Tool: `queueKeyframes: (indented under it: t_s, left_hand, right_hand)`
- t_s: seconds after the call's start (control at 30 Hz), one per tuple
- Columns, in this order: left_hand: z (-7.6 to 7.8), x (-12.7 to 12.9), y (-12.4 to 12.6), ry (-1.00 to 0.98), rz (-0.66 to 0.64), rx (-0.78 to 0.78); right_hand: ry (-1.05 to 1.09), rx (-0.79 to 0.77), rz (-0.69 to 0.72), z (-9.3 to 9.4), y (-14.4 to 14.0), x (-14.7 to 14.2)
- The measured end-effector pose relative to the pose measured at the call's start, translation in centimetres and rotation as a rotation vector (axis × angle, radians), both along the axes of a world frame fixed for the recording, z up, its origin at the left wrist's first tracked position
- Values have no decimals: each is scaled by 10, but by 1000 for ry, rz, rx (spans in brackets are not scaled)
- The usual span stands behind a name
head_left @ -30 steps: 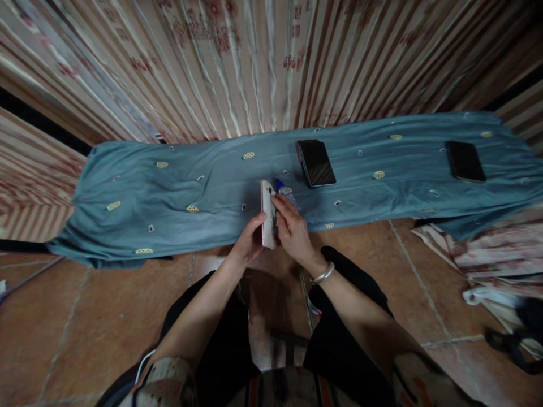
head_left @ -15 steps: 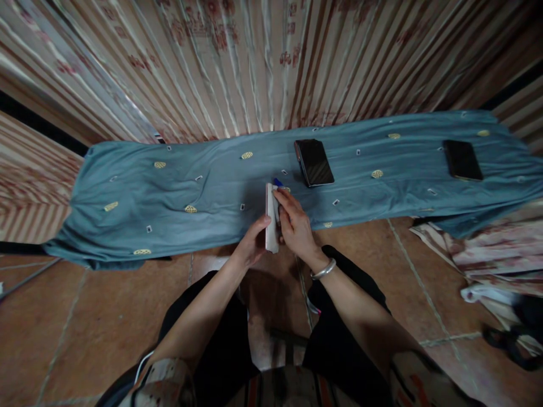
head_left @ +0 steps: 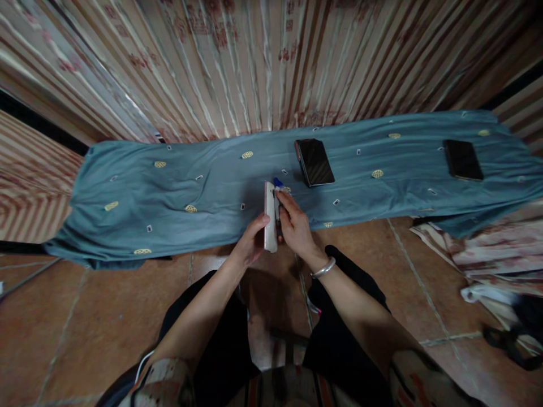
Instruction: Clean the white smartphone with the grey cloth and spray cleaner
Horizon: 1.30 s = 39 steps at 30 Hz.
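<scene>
Upright and nearly edge-on, a thin white phone-shaped slab [head_left: 270, 220] is held over the front edge of the cloth. My left hand [head_left: 253, 240] grips it from the left, thumb on its near side and fingers hidden behind. On its right side, my right hand [head_left: 296, 224] is closed, fingertips bent toward the slab, around a small pale object that is mostly hidden. A blue tip [head_left: 278, 182] shows just beyond those fingertips; I cannot tell what it belongs to.
A teal patterned cloth [head_left: 216, 198] covers the long low surface ahead. On it lie a black-screened device in a brownish case [head_left: 316, 162] and another black device [head_left: 463, 160] farther right. Striped curtains [head_left: 254, 68] hang behind. Tiled floor [head_left: 127, 316] lies below.
The slab has turned slightly and shifted a little left. My right fingertips have drawn slightly away from it, and more of the blue tip shows.
</scene>
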State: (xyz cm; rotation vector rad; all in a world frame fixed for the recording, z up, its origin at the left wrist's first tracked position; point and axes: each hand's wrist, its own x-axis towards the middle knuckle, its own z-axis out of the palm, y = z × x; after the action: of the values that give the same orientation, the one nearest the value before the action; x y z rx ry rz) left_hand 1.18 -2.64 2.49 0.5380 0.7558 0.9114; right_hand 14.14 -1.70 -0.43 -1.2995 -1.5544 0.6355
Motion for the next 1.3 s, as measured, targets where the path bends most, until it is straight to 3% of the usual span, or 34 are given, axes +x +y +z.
queueKeyframes:
  t_s: [0.27,0.47,0.67,1.07,1.3]
  left_hand:
    - [4,-2,5,14,49,-22]
    - [-3,-2,7,22,68,-81]
    - [-8,4,3,12,36,-40]
    - [-14,5,-3,13,-29,-64]
    - [-8,4,-5,-11,-31,-47]
  right_hand:
    - [-75,36,24,4,-13,-9]
    - [-126,139,96,14,-20,-11]
    - [-185,161,117,19,-14,-2]
    - [-154,82,68,13,0,8]
    - [-88,40,13,3,5,6]
